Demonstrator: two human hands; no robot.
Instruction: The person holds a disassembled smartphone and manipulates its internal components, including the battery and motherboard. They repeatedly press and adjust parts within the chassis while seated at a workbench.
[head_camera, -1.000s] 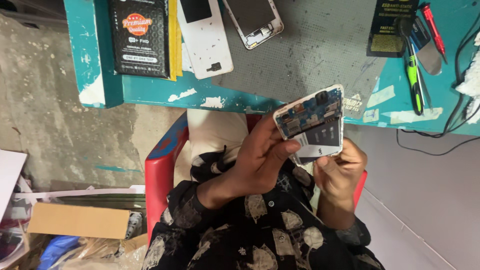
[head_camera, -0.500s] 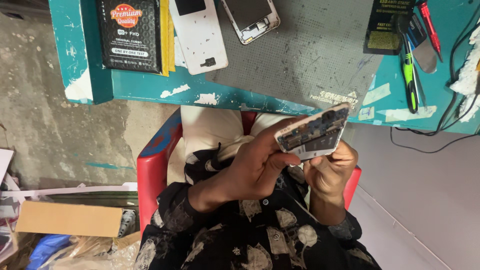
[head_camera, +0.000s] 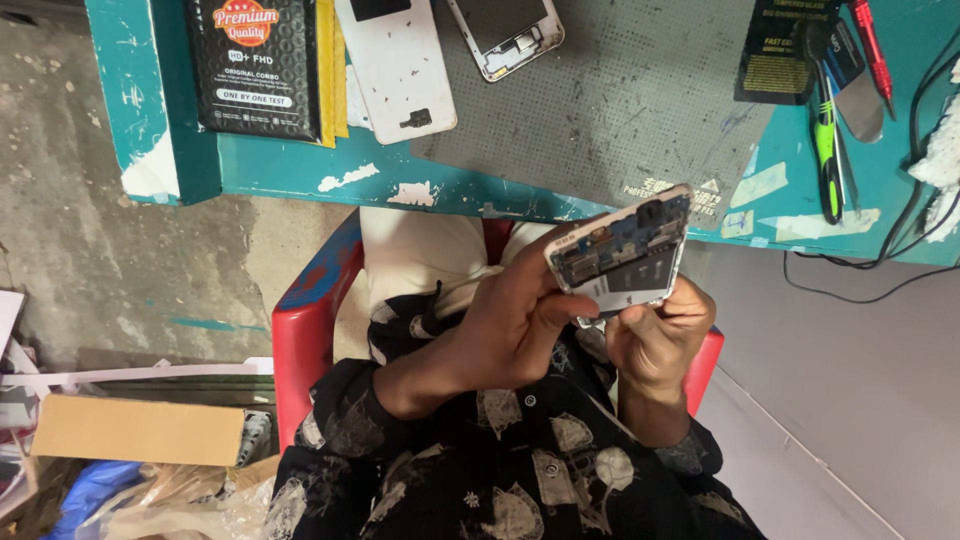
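Bare concrete floor fills the left of the frame beneath a chipped teal workbench running across the top, a grey perforated mat spread over its middle. A red plastic chair shows at centre, with a cardboard box at lower left. On the bench lie a black packaged box at upper left, a white phone back cover beside it, an empty phone frame and a green-handled tool at upper right. Right of centre, the left hand and right hand both close their fingers on an opened white phone, circuit side up, held tilted just below the bench edge.
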